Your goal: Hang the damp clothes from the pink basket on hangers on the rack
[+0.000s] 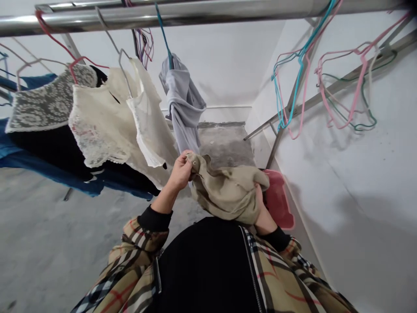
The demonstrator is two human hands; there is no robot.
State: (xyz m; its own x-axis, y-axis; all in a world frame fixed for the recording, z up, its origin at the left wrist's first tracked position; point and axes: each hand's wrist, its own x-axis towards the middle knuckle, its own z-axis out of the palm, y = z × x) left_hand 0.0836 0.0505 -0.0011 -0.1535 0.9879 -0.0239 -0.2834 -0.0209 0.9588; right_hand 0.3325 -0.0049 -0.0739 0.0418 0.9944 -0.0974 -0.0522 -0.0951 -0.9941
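Below rail (208,14), left hand (181,170) forward, pinching khaki garment (224,189) by edge; right hand (259,202) nearer, gripping opposite side.

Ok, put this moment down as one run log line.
left hand: pinches edge of khaki garment | right hand: holds its other side | beyond: grey garment hanging from metal rail, red container

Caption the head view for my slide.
Left hand and right hand hold a khaki garment near clothes on a metal rail.
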